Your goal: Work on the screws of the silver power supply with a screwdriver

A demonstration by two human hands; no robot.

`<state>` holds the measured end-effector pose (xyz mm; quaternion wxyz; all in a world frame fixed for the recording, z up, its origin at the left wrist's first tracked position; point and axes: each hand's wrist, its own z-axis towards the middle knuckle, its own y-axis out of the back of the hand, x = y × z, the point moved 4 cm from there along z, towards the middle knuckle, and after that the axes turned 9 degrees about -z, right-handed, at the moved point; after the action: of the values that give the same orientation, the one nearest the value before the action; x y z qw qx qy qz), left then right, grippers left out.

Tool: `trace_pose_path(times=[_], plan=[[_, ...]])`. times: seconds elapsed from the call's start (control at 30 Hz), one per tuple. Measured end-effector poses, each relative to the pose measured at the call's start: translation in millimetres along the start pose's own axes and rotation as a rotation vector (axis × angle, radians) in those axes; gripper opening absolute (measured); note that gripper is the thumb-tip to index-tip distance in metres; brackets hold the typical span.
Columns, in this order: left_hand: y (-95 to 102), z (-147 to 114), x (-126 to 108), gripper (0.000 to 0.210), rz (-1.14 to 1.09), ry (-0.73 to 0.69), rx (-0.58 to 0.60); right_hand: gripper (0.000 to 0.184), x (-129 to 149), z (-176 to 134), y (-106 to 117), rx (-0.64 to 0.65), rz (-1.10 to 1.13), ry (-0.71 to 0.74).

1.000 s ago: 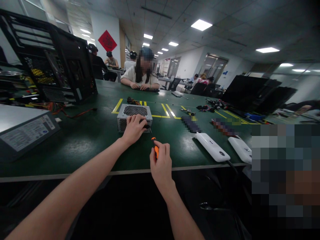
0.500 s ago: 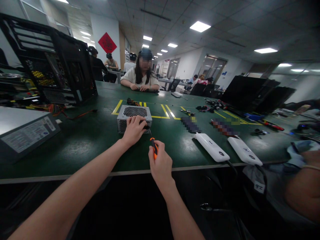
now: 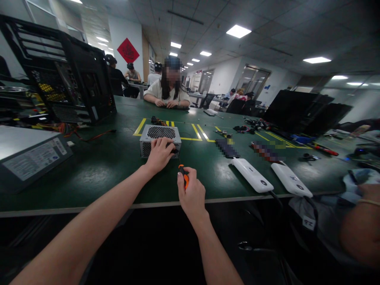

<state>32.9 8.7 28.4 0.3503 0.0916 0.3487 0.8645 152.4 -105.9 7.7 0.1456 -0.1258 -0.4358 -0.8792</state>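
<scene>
A grey metal computer power supply with a honeycomb vent on top sits on the green table in front of me. My left hand rests against its near side, fingers curled onto the right part of that face beside a small black part, perhaps a socket. In my right hand is a screwdriver with an orange and black handle, fingers wrapped round it. Its thin shaft points up and away toward the lower right corner of the power supply. Whether the tip touches a screw is too small to tell.
At the left stand a black computer case and a larger power supply. Two white power banks lie to the right, with cables over the table edge. Opposite, a person sits; another person's arm is at far right.
Both hands keep their places at the power supply. The screwdriver handle has shifted very slightly with my right hand; the whole view has moved a little too.
</scene>
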Motion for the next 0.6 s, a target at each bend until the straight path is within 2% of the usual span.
trace_pose_path(times=[0.13, 0.23, 0.3, 0.47, 0.6], plan=[[-0.3, -0.1, 0.3, 0.016, -0.002, -0.003, -0.008, 0.018, 3.7, 1.0, 1.2, -0.064, -0.09, 0.122], [-0.5, -0.2, 0.7, 0.015, -0.005, 0.003, -0.004, 0.019, 5.4, 2.2, 1.3, -0.083, -0.133, 0.188], [-0.4, -0.1, 0.7, 0.015, -0.015, 0.005, 0.001, 0.02, 5.3, 2.5, 0.9, -0.081, -0.138, 0.182], [-0.1, -0.1, 0.7, 0.016, -0.013, 0.004, -0.001, 0.025, 0.8, 1.4, -0.3, -0.112, -0.062, 0.062], [-0.4, -0.5, 0.6, 0.016, -0.006, -0.002, -0.008, 0.02, 0.4, 0.0, -1.1, -0.162, 0.02, 0.096]])
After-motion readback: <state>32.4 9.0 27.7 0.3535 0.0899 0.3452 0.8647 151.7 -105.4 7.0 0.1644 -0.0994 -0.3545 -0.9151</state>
